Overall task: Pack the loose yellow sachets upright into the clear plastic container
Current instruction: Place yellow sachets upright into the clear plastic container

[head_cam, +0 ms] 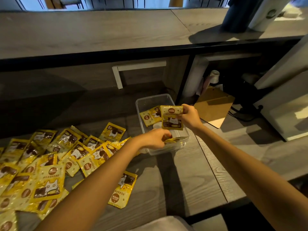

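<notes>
The right hand (190, 116) pinches a yellow sachet (171, 118) upright over the clear plastic container (150, 99), near the right edge of the bench (191, 172). The left hand (153, 138) grips another sachet (172, 140) at the container's near end.

— What do we have underneath it all?
— We see a grey wood-grain tabletop (191, 172), and behind it a raised grey wooden shelf with a black front edge (100, 30).
— And below that shelf?
— We make out a white angular bracket (120, 70). To its right lies a flat brown clipboard (215, 107), with black cables (238, 114) beside it, then a large white box-shaped appliance (286, 114).
— On the shelf?
— We see a dark blue cylinder (236, 15) standing near its right end
</notes>
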Demonstrator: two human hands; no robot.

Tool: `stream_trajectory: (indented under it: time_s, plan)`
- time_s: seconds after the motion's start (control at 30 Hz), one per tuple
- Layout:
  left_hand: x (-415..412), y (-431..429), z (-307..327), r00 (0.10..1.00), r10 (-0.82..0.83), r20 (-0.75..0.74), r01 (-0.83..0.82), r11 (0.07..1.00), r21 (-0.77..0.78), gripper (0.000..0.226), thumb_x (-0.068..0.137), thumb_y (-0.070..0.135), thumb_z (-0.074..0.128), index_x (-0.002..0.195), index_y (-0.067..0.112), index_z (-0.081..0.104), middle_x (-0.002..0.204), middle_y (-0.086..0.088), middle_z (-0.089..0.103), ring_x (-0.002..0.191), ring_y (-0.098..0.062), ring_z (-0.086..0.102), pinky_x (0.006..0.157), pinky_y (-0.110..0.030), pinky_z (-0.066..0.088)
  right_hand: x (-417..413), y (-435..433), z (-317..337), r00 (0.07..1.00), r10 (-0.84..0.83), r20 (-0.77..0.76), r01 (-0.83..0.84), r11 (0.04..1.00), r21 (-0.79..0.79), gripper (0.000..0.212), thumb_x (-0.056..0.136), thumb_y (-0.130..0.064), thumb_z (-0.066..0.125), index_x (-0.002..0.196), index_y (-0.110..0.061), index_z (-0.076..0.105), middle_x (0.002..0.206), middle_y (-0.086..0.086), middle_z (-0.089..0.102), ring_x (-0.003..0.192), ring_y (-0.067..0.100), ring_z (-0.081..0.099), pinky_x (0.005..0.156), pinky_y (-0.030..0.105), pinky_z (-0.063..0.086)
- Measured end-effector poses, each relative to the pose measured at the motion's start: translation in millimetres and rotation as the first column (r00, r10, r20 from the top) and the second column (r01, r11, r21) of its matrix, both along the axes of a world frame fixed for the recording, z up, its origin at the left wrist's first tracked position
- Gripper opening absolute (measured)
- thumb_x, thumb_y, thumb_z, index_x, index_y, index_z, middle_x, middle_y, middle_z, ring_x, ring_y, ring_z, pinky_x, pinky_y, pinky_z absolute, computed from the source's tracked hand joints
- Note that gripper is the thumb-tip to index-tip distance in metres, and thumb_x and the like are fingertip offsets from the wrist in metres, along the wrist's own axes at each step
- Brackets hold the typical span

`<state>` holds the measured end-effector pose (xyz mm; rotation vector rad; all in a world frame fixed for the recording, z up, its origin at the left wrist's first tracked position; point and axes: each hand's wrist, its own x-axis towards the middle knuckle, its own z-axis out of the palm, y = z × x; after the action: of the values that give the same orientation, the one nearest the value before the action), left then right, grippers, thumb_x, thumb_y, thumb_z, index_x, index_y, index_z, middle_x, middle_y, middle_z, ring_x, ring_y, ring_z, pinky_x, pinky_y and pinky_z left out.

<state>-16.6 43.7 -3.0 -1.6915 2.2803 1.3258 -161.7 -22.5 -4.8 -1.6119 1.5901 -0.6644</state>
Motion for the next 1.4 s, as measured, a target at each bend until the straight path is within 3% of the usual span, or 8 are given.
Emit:
stream_trajectory:
  time_s: [0.23,0.5,0.73,0.87,1.0,1.2,1.3,1.4]
  plan:
    - [-10.4,-1.1,-4.2,0.999,0.026,0.046,-0.032,0.991,0.127,0.043,0.090,0.051,0.044,0.108,0.014,0.055,0.092,0.001,0.047,0.084,-0.013,0.047,0.065,-0.024,0.036,-1.8,1.1,1.6,1.000,0.000,-0.002,0.000,1.000,0.003,0.011,0.084,0.001,0.058,0.088,-0.008,0.055,0.108,0.018,0.065,0.106,0.028,0.063,0.082,0.035,0.052]
    - [-11.7,-1.5,-8.2,0.999,-0.008,0.035,0.002,0.988,0.155,0.032,0.092,0.047,0.042,0.098,0.019,0.056,0.101,-0.003,0.052,0.092,-0.018,0.050,0.078,-0.029,0.040,-4.3,1.1,1.5,0.999,0.039,-0.025,-0.041,0.994,-0.096,0.012,0.088,0.001,0.055,0.096,-0.008,0.052,0.112,0.018,0.062,0.109,0.027,0.060,0.085,0.037,0.053]
    - [-8.1,2.9,-4.5,0.999,0.015,-0.033,-0.011,0.993,0.114,0.016,0.089,0.034,0.051,0.093,0.019,0.051,0.089,0.000,0.051,0.076,-0.011,0.046,0.061,-0.022,0.036,0.2,6.2,0.4,0.988,0.123,0.098,-0.122,0.992,-0.013,0.022,0.092,-0.005,0.051,0.109,0.001,0.062,0.115,0.019,0.064,0.108,0.028,0.061,0.083,0.031,0.053]
    - [6.2,0.9,8.2,0.958,0.223,-0.183,-0.232,0.972,-0.032,0.021,0.088,0.020,0.053,0.085,0.005,0.068,0.086,-0.011,0.063,0.083,-0.021,0.056,0.071,-0.034,0.046,0.9,7.5,0.2,0.977,0.161,0.140,-0.168,0.985,0.037,0.021,0.091,-0.005,0.054,0.108,0.002,0.064,0.105,0.013,0.064,0.098,0.020,0.058,0.070,0.015,0.047]
    - [28.4,-0.1,15.7,0.853,0.443,-0.276,-0.513,0.810,-0.284,0.011,0.086,0.013,0.056,0.088,0.004,0.063,0.100,-0.012,0.058,0.094,-0.020,0.054,0.082,-0.037,0.046,5.8,9.5,-0.5,0.940,0.318,0.122,-0.334,0.931,0.148,0.022,0.088,-0.004,0.058,0.106,0.005,0.066,0.087,-0.004,0.056,0.094,0.018,0.056,0.073,0.017,0.046]
    - [35.4,12.0,8.2,0.930,0.355,-0.094,-0.367,0.890,-0.271,0.019,0.087,0.014,0.050,0.104,0.013,0.058,0.110,-0.006,0.059,0.105,-0.020,0.055,0.091,-0.038,0.047,14.6,15.2,-5.9,0.824,0.566,-0.003,-0.540,0.787,0.300,0.025,0.090,0.001,0.052,0.111,0.005,0.065,0.104,0.013,0.065,0.088,0.015,0.058,0.073,0.016,0.049]
    - [30.7,13.6,5.8,0.963,0.258,0.071,-0.243,0.955,-0.169,0.028,0.092,0.020,0.040,0.086,0.009,0.065,0.090,-0.009,0.063,0.094,-0.028,0.058,0.079,-0.033,0.041,11.0,12.8,-0.9,0.780,0.625,-0.018,-0.574,0.727,0.377,0.026,0.093,-0.003,0.047,0.110,0.004,0.066,0.108,0.018,0.066,0.087,0.015,0.059,0.073,0.016,0.049]
    - [26.0,12.4,4.1,0.974,0.157,0.165,-0.138,0.983,-0.119,0.035,0.093,0.020,0.035,0.075,0.010,0.064,0.083,-0.009,0.059,0.091,-0.026,0.054,0.094,-0.038,0.033,8.4,9.1,3.8,0.721,0.692,-0.007,-0.614,0.644,0.457,0.030,0.094,-0.003,0.042,0.110,0.003,0.066,0.112,0.021,0.067,0.092,0.014,0.060,0.072,0.006,0.050]
